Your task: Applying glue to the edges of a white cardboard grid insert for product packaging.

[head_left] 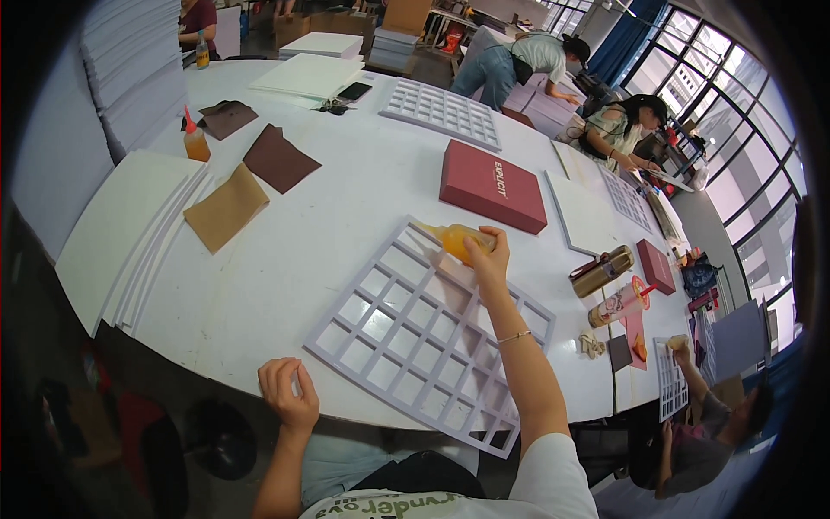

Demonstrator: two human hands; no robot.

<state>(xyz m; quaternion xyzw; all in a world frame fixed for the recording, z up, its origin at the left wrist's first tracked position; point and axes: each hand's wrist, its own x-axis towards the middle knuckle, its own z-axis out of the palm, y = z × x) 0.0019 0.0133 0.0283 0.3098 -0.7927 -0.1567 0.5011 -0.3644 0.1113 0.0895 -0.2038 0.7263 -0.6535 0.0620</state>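
A pale lilac grid frame (397, 325) with many square openings lies aslant on the table, its near corner sticking out past the front edge. Above its far edge my right hand (490, 259) is wrapped round a squeeze bottle (464, 243) of yellow-orange liquid, tipped on its side. The bottle's nozzle points left, at the grid's far corner; whether it touches there I cannot tell. My left hand (290, 395) rests at the table's front edge, left of the grid, fingers curled in with nothing seen in them.
Beyond the grid sits a dark red box (494, 187). Brown and tan sheets (226, 208), another glue bottle (195, 143) and white boards (121, 233) lie left. A gold flask (602, 271) and a drink cup (618, 304) stand right. Co-workers are around the table.
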